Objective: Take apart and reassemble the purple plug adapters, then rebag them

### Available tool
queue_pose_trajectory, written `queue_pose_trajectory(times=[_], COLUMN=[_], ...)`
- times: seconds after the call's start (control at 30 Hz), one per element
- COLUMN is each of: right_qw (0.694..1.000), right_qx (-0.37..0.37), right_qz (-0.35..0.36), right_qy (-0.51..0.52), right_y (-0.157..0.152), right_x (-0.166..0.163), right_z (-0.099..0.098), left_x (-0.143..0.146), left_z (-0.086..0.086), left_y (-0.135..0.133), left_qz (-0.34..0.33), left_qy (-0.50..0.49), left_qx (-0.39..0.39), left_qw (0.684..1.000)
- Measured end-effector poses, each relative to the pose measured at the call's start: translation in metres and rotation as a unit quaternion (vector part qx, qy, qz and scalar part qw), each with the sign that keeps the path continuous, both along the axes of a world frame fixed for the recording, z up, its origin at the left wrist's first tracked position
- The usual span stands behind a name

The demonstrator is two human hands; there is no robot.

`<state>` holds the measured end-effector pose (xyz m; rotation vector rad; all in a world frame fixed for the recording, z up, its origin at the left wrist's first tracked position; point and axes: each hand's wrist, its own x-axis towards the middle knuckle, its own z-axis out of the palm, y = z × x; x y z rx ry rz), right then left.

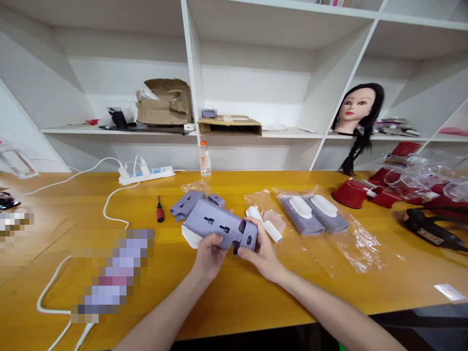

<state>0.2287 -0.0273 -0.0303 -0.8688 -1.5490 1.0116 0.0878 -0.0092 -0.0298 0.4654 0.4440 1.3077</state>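
Observation:
My left hand [211,256] is closed around the lower edge of a purple plastic casing [210,222] with two keyhole-shaped slots in its face. At the casing's right end, my right hand [262,251] grips a small purple end cap [249,237] with a dark oval opening. A gap shows between cap and casing along part of the joint; whether they touch is unclear. Behind lie another slotted purple casing [188,204] and a second small purple cap [216,199]. A white part [190,237] sticks out beneath the held casing.
A red-handled screwdriver [160,212] lies left of the parts. To the right are white rollers [272,231] and bagged purple units [302,217]. A power strip [157,174], bottle [205,160], red plastic parts [351,193] and black tool [427,229] stand around the table.

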Motion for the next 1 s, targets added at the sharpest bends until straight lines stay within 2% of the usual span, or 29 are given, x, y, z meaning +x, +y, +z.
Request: queue_pose_trajectory(times=[0.33, 0.53, 0.67, 0.77, 1.0], right_qw=[0.997, 0.996, 0.99, 0.986, 0.987], right_qx=[-0.007, 0.003, 0.003, 0.009, 0.027], right_qz=[-0.024, 0.01, -0.008, -0.024, -0.015], right_qy=[-0.067, -0.093, -0.141, -0.164, -0.155], right_y=[0.002, -0.001, 0.0, 0.004, 0.007], right_x=[-0.002, -0.002, -0.003, -0.004, -0.003], right_z=[-0.007, 0.004, 0.011, 0.009, 0.002], left_x=[0.006, 0.009, 0.008, 0.008, 0.01], left_z=[-0.005, 0.0, 0.004, 0.006, 0.006], left_y=[-0.004, -0.009, -0.011, -0.012, -0.016], left_qz=[0.039, 0.021, 0.027, 0.04, 0.04], left_qy=[0.002, -0.033, -0.036, -0.041, -0.054], left_qx=[0.001, -0.039, -0.063, -0.067, -0.078], left_qw=[0.999, 0.998, 0.997, 0.996, 0.995])
